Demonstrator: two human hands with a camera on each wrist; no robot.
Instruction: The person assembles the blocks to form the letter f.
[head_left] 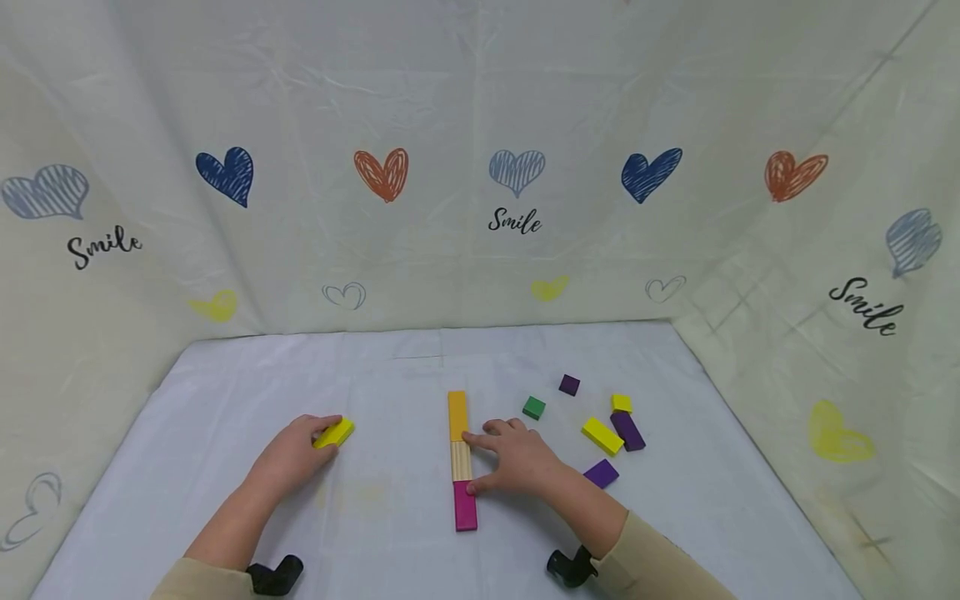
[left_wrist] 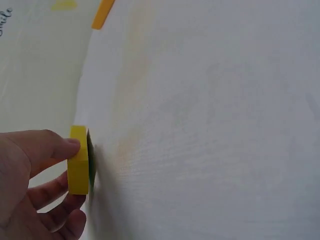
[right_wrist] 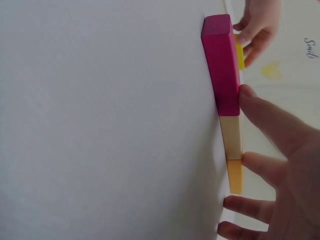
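My left hand (head_left: 288, 454) pinches a yellow block (head_left: 334, 432) between thumb and fingers, left of the row of blocks. In the left wrist view a dark green patch shows along the far side of that yellow block (left_wrist: 78, 170); I cannot tell what it is. An orange block (head_left: 457, 415), a pale wood block (head_left: 461, 461) and a magenta block (head_left: 465, 507) lie end to end in a straight row. With fingers spread, my right hand (head_left: 517, 458) touches the row from its right side: thumb on the magenta block, forefinger near where orange meets pale wood.
Right of the row lie a green block (head_left: 534, 407), a small dark purple block (head_left: 569, 384), a small yellow block (head_left: 621, 403), a longer yellow block (head_left: 602, 436) and two purple blocks (head_left: 627, 431). A white cloth (head_left: 375, 550) covers the table; heart-printed sheeting (head_left: 450, 267) surrounds it.
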